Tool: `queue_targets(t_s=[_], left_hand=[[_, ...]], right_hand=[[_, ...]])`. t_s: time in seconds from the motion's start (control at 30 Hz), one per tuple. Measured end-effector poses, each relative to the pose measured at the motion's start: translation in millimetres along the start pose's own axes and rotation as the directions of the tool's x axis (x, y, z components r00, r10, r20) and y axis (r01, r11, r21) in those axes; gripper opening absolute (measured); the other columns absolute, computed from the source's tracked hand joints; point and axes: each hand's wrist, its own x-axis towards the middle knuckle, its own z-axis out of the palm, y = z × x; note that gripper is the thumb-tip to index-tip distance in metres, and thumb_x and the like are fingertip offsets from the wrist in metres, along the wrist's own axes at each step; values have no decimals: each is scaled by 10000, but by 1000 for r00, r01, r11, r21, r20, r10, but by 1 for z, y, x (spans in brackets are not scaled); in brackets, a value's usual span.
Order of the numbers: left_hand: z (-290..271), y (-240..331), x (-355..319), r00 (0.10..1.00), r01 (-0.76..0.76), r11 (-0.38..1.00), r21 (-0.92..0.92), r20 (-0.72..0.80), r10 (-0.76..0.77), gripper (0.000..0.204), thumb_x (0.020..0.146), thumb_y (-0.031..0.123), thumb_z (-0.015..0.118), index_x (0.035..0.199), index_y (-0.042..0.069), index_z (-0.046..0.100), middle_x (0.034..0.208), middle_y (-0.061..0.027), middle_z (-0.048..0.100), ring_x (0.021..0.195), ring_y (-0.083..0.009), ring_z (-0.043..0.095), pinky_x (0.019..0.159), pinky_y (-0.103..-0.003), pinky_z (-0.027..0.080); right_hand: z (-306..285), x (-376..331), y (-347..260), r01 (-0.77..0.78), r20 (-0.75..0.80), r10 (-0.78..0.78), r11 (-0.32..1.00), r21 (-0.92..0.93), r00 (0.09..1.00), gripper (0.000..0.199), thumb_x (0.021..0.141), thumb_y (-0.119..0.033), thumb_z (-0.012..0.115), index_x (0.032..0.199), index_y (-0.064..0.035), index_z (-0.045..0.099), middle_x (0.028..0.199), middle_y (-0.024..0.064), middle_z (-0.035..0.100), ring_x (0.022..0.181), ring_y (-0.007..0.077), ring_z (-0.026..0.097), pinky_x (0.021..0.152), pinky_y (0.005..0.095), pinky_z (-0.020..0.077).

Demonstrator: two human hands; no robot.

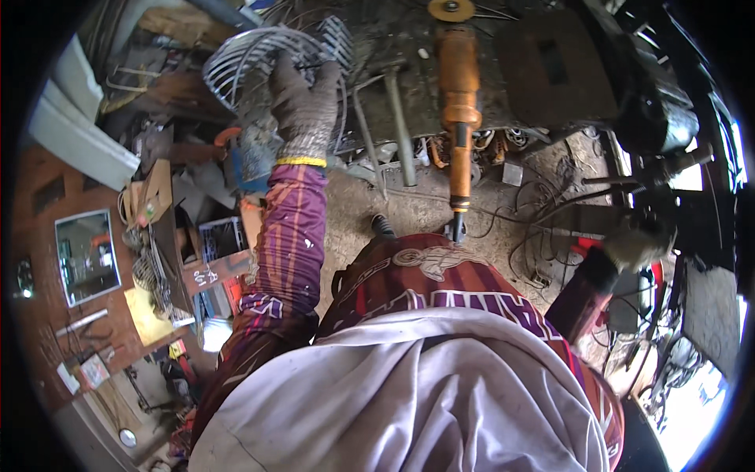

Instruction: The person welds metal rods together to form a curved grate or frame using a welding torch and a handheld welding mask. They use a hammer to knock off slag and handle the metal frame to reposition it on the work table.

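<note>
At the far left of the bench, my left hand (305, 106), in a grey knitted glove with a yellow cuff, grips a curved metal wire grille (252, 49) with several thin parallel bars. Its fingertips are partly hidden among the bars. My right hand (638, 242), also gloved, is out at the right by dark metal equipment (696, 228); its fingers are too dim and blurred to make out. Between the hands, an orange power grinder (458, 75) with a round disc (451, 9) lies on the bench, its rear end toward me. A hammer (399, 126) lies left of it.
The dark workbench (503, 23) runs across the far side. Cables (535, 228) coil over the floor at the right. A wooden cabinet (47, 259) with a mirror-like panel (88, 256) and cluttered shelves stands at the left. A thin metal rod (366, 134) hangs over the bench edge.
</note>
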Motion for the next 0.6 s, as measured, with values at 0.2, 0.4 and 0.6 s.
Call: queue_targets(t_s=[0.2,0.4,0.6], left_hand=[[-14,-20,-3,985,-171,985,-35,-31,170,686,853,356,719,1370,-17,467,1328,-250,540,1211,-386,551,1031,-441,450],[-35,-42,1,962,-188,954,-234,152,227,732,877,422,699,1432,20,440,1387,-241,519,1230,-337,555,1029,-412,455],[-78,-73,0,785,-252,760,-599,331,523,372,896,156,691,1230,8,617,1020,-146,697,854,-229,684,759,-343,551]], right_hand=[[-52,-151,-153,-225,723,-389,773,593,571,540,962,-368,624,1307,36,526,930,113,644,828,158,604,749,319,484],[-24,-217,-259,18,813,-567,822,570,135,462,879,-148,712,1274,32,554,961,125,648,830,211,638,768,314,518],[29,-292,-272,5,877,-305,945,326,372,471,913,-246,670,1296,-1,545,1054,167,660,954,268,655,844,365,515]])
